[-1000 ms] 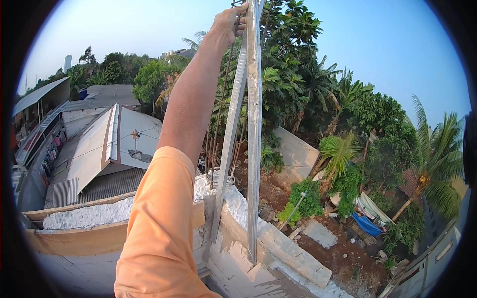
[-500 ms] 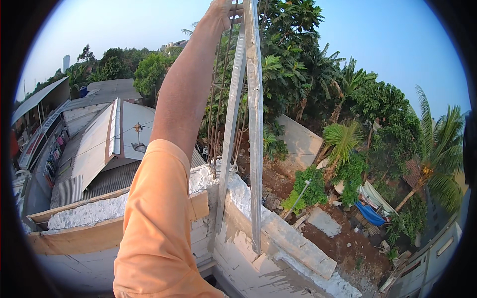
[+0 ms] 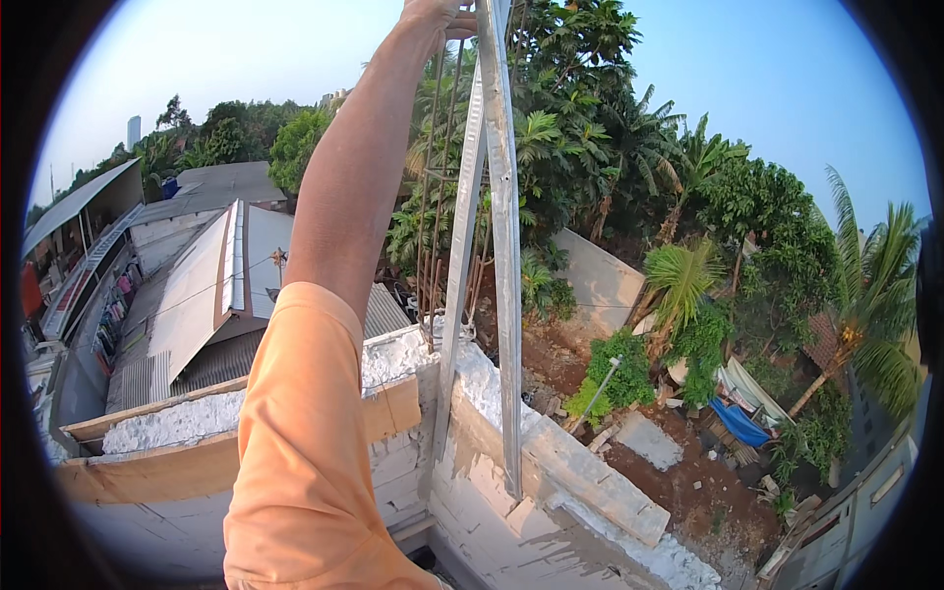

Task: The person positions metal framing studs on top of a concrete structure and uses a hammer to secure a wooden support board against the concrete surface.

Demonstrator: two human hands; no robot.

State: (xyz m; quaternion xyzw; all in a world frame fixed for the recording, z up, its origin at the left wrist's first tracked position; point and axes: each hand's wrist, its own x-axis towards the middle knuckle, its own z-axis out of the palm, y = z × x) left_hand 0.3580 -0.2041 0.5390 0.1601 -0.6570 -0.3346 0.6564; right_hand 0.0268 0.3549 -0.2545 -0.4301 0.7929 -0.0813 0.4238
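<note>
My left arm, in an orange sleeve, reaches up across the view. At the upper edge my left hand (image 3: 435, 14) is closed on a long grey metal channel (image 3: 504, 206), its fingers passing behind the metal and partly cut off by the picture's edge. The channel stands almost upright, its lower end against the inner face of a light block wall (image 3: 472, 501). Behind it a second metal channel (image 3: 460, 226) leans at a slant into the wall corner, and the two cross near the top. My right hand is out of view.
Thin steel rebars (image 3: 432, 236) rise from the corner. Rough concrete (image 3: 177, 421) caps the wall, with wooden boards (image 3: 157, 466) along its sides. Beyond are lower roofs (image 3: 192, 305), trees (image 3: 580, 147), and a dirt yard (image 3: 688, 501) far below with a blue tarp (image 3: 737, 422).
The upright channel's top has tipped slightly left, along with my left hand. The view has shifted a little, and my grip looks unchanged.
</note>
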